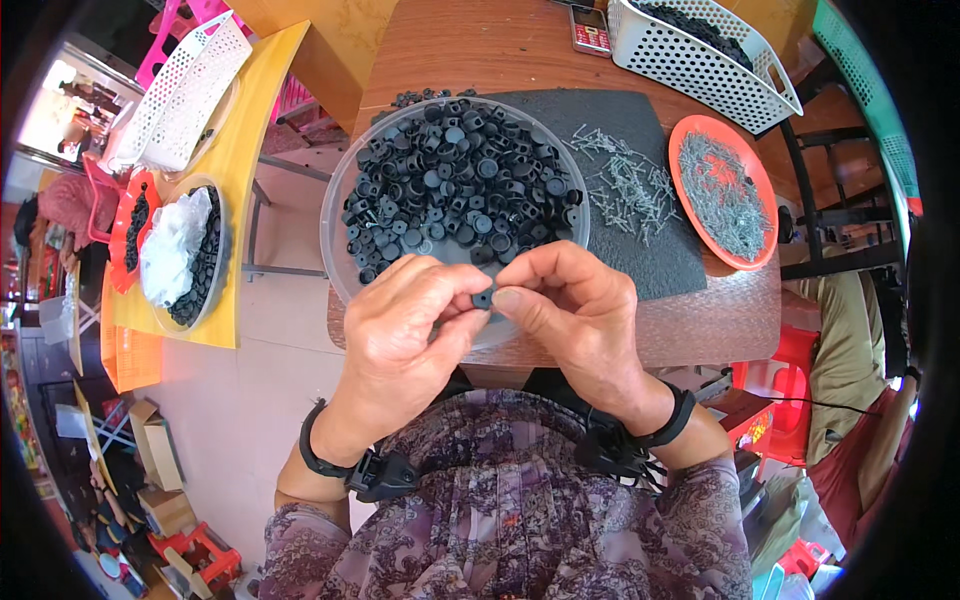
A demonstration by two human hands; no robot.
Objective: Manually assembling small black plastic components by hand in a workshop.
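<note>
Your left hand (415, 320) and right hand (575, 310) both pinch small black plastic cap (484, 298) above clear round plastic bowl (340, 250). Assembly step, seemingly; next needs steady alignment.

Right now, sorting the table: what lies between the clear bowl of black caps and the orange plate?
Loose nails scattered on a dark mat, head view.

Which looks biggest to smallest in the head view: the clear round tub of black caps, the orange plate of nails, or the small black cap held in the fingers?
1. Clear round tub, plainly the largest.
2. Orange plate, though it sits farther off, toward the rim.
3. Small black cap, pinched between left hand and right hand.
</note>
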